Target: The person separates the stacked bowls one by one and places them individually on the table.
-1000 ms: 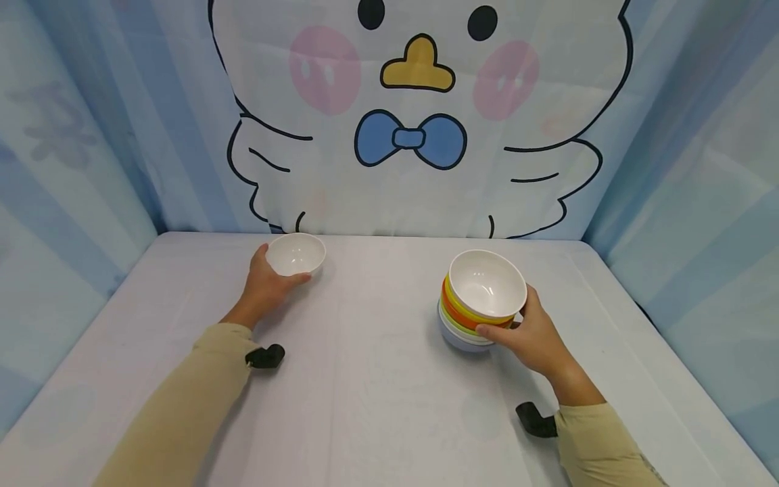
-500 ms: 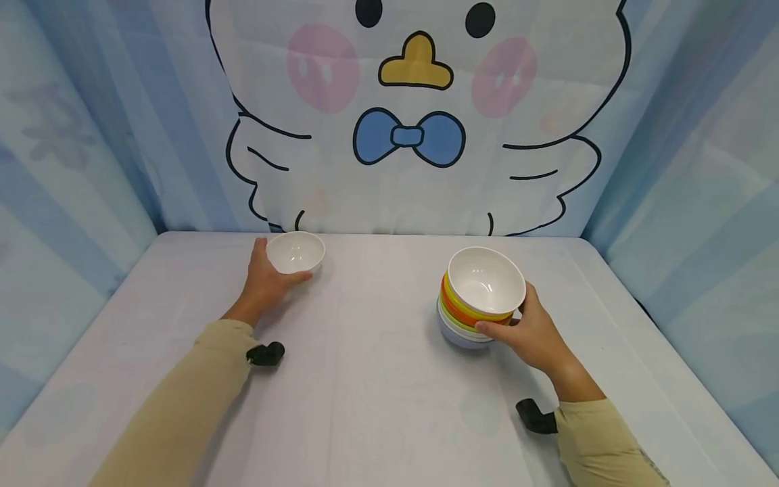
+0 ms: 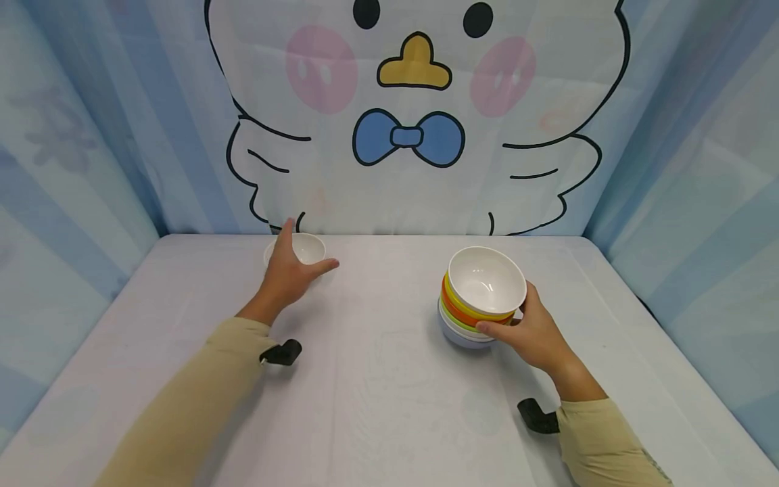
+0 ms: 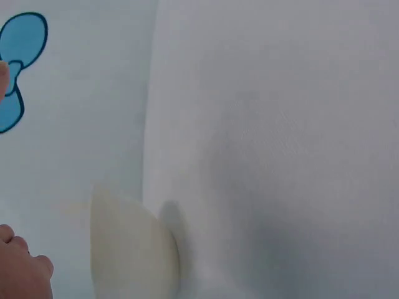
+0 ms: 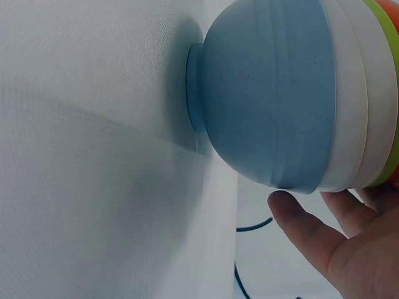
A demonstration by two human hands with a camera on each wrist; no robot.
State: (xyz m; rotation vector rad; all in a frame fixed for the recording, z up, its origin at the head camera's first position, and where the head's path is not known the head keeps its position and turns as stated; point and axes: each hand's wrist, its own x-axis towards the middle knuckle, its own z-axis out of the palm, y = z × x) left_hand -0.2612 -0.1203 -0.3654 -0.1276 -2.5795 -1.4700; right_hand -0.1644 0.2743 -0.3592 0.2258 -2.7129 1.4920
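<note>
At the far left of the table a small white bowl (image 3: 309, 247) stands upright, partly hidden behind my left hand (image 3: 287, 274). That hand hovers in front of the bowl with thumb and fingers spread apart; in the left wrist view a gap shows between its fingers (image 4: 24, 268) and the bowl (image 4: 131, 249). On the right, my right hand (image 3: 538, 338) grips the side of a stack of nested bowls (image 3: 477, 318), thumb in front. White, yellow, orange, green and pale blue bands show in it. The right wrist view shows the blue bottom bowl (image 5: 268, 93) with fingertips touching near its rim.
A white cloth covers the table (image 3: 389, 392). Behind it hangs a curtain with a cartoon figure and blue bow tie (image 3: 408, 137); blue striped curtains (image 3: 700, 203) close both sides. Black wrist mounts (image 3: 282, 352) stick out from the sleeves.
My left hand has let go of the white bowl and moved slightly right and up, in front of it. The bowl stays where it was. My right hand keeps its hold on the stack.
</note>
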